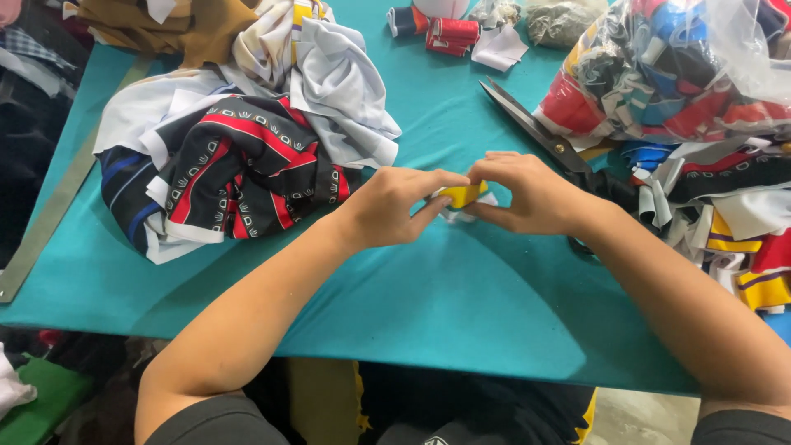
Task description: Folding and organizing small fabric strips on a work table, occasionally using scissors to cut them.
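Both hands meet over the teal surface (428, 330): the left hand (395, 206) and right hand (527, 194) pinch a small yellow-and-white fabric strip (461, 195) between their fingers, holding it taut; black scissors (535, 132) lie near.

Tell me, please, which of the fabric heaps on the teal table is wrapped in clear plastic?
The heap at the far right: its red, blue and white pieces sit inside a clear bag, while the pile on the left lies loose.

A heap of fabric pieces (247, 140) lies at upper left on the teal surface (428, 305); black scissors (535, 128) and a clear bag of scraps (684, 74) sit upper right.
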